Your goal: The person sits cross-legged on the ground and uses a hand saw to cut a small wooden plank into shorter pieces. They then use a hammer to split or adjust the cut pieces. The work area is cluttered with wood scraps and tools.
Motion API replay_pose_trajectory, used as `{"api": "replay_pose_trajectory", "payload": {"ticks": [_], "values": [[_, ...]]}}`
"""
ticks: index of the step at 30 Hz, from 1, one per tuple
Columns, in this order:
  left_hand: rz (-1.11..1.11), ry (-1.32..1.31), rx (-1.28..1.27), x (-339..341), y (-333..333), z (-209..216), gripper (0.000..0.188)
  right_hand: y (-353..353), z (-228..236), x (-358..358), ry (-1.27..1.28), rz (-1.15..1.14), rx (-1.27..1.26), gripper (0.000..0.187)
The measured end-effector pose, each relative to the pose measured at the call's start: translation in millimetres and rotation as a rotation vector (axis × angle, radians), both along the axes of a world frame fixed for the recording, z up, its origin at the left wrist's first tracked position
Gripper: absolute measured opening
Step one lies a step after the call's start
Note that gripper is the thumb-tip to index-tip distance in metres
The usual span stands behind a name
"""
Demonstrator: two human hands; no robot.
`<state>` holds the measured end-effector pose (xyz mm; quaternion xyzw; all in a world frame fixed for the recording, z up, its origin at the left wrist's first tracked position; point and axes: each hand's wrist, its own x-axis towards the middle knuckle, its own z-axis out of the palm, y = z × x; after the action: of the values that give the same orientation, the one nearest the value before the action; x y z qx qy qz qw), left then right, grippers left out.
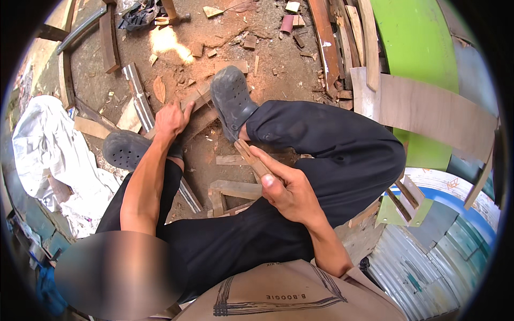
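My right hand (286,187) grips a short narrow strip of wood (249,155), its far end pointing up toward my right foot. My left hand (172,120) reaches down to the ground and rests on a longer wooden piece (199,99) lying under the toe of my right shoe (231,99). My left shoe (124,150) stands on the dirt beside a thin grooved moulding (139,96). I sit with dark trousers (326,144), knees spread.
Wood offcuts and slats litter the dirt floor (251,32). A white plastic sack (51,144) lies at the left. Planks and a green curved panel (415,43) lean at the right, with corrugated metal sheet (428,267) below. More small wood pieces (235,190) lie between my legs.
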<state>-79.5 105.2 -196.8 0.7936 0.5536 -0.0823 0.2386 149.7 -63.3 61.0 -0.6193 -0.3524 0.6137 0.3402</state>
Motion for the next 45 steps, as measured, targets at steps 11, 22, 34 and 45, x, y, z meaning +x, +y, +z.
{"api": "replay_pose_trajectory", "payload": {"ticks": [11, 22, 34, 45], "values": [[-0.007, 0.018, -0.044, 1.1, 4.4, -2.4, 0.074, 10.4, 0.6, 2.6, -0.035, 0.015, -0.072, 0.057], [0.019, -0.025, 0.029, -2.4, 11.3, -5.6, 0.075, 16.1, -22.1, -5.0, -0.107, 0.054, 0.022, 0.052], [0.027, -0.031, -0.050, -1.8, 4.2, -2.4, 0.076, 25.8, -57.8, -12.0, -0.101, 0.003, 0.020, 0.053], [0.047, 0.037, -0.198, 6.9, 12.2, 11.7, 0.083, 44.9, -78.2, -17.0, -0.042, -0.030, -0.088, 0.056]]}}
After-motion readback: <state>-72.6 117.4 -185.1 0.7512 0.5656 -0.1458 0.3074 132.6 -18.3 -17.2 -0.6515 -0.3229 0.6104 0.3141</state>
